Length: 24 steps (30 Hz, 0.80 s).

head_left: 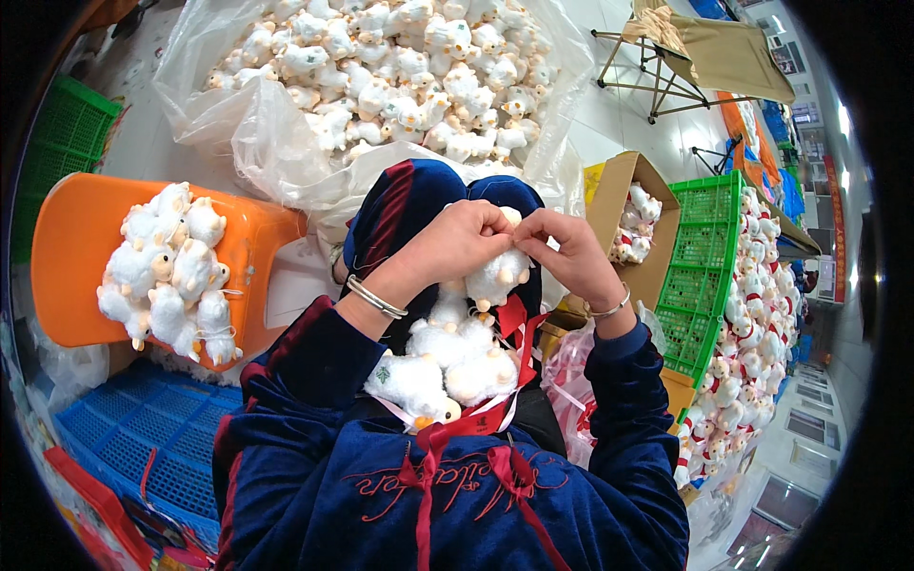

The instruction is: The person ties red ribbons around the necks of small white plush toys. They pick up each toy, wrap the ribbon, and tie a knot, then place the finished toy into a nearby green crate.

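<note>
Pinched fingertips of the left hand (464,239) and right hand (569,253) meet on a white, rounded, fluffy plush toy (497,281); its body lies toward seven o'clock, long axis roughly one-to-seven, left hand nearer.

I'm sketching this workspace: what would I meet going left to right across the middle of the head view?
Orange chair with white plush toys on it, left hand, right hand, cardboard box, green crate, red-trimmed plush toys.
</note>
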Motion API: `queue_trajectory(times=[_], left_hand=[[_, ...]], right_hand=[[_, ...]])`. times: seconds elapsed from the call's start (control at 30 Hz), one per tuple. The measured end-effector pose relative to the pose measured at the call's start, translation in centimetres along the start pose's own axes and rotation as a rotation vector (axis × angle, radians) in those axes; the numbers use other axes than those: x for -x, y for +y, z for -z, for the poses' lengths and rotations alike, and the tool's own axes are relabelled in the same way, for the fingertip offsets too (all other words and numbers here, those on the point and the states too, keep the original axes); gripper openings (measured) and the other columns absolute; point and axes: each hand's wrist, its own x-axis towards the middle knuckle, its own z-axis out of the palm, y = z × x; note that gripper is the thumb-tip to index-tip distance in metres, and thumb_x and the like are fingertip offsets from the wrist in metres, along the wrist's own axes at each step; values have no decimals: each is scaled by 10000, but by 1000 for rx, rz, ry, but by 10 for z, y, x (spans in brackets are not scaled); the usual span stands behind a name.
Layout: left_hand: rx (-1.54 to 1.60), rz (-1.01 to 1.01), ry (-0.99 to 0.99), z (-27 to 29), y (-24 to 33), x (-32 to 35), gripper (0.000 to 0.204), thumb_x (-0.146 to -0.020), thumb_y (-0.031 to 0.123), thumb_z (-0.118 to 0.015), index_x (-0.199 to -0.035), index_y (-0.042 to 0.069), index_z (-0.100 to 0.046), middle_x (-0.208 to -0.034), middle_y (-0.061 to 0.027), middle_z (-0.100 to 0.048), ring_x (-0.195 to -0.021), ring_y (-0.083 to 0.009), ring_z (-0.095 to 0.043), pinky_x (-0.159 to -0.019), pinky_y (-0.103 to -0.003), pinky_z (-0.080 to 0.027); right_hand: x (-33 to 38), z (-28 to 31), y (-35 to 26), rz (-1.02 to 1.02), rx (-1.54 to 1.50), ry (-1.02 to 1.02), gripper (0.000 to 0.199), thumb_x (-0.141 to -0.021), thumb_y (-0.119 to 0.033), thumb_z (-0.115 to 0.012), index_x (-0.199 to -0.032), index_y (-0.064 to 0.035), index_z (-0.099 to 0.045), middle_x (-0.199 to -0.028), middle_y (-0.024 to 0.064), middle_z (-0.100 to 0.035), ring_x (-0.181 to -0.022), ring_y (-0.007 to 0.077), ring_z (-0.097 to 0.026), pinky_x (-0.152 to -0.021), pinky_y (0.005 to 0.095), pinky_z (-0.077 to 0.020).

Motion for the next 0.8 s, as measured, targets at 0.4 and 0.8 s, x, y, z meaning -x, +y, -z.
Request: queue_trajectory(times=[0.4,0.8], left_hand=[[-74,-50,-45,7,-3,-2,192,-939,176,-686,-949,-15,-700,-856,-56,-670,-777,-122,-603,-719,-285,-506],[-34,-38,-36,9,-9,-2,177,-945,170,-671,-954,-3,-711,-834,-17,-686,-767,-77,-595,-709,-256,-503]], right_hand=[[-7,5,-17,-48,114,-99,98,-906,-70,-728,-964,-3,-686,-837,92,-708,-759,165,-663,-703,302,-535],[-5,-9,-18,141,344,22,99,-870,-71,-708,-916,-33,-628,-860,144,-659,-804,358,-665,-701,410,-540]])
